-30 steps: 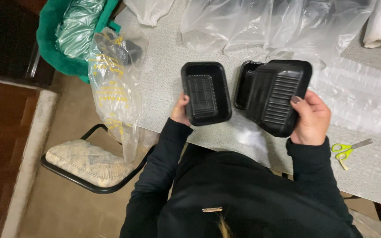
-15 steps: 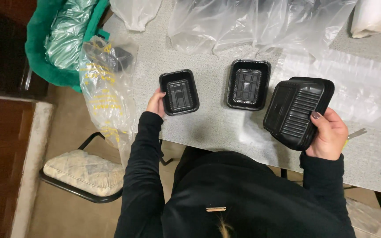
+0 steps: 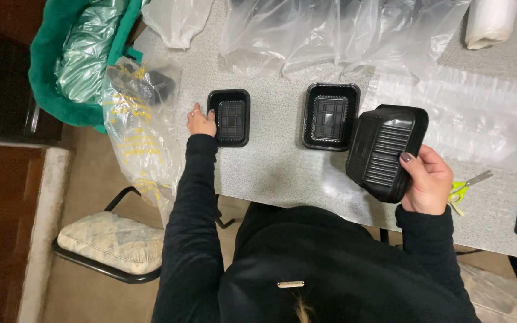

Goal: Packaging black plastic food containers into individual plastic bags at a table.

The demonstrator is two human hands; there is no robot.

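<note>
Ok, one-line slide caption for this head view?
Left hand touches a black tray on the grey table; right hand holds stacked black trays beside a second tray.

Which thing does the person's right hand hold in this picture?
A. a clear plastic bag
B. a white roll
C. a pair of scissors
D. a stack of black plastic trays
D: the right hand has its grip around a stack of black plastic trays, lifted over the table edge, while the scissors lie on the table beside it.
</note>
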